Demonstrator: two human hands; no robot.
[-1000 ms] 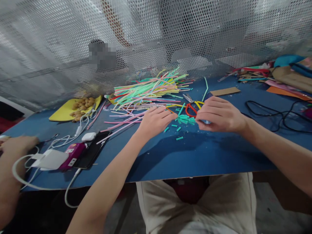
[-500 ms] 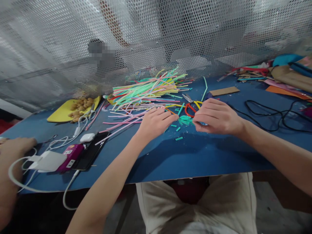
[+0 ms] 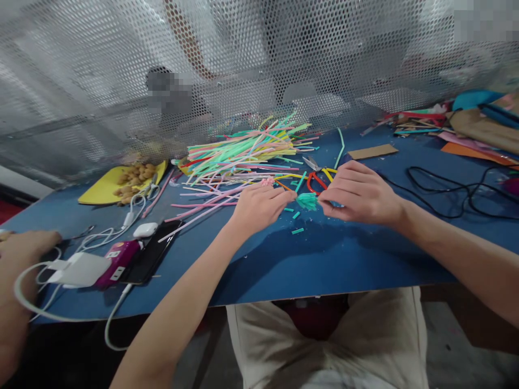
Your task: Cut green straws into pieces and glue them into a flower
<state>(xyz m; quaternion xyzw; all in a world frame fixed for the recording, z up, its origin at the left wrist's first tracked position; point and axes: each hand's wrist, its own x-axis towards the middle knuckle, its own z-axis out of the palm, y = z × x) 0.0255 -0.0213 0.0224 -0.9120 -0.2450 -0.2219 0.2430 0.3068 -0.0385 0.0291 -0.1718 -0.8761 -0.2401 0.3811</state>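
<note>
Tuft of teal strips (image 3: 307,201) sits right in the middle of the blue tabletop (image 3: 324,265), between the person's two hands. Left hand (image 3: 263,204) looks to be pinching its left side with thumb and fingertips, right hand (image 3: 360,193) has its fingers curled in with the tips touching the right side. Can't really tell how tight that right one is, the knuckles block it.

Few short teal bits (image 3: 297,231) are scattered on the near side, and scissors (image 3: 319,169) with red and yellow handles lie just beyond the tuft. Big messy pile of long pastel sticks (image 3: 247,148) on the far side, tiny pink cluster (image 3: 267,182) just past the left hand. Cardboard strip (image 3: 373,152) is far right, black cable (image 3: 466,189) is over on the right too.

Left end's all clutter: black phone (image 3: 152,259), magenta socket block (image 3: 117,265), white charger (image 3: 83,269), plus someone else's hand (image 3: 34,244) at the edge.
</note>
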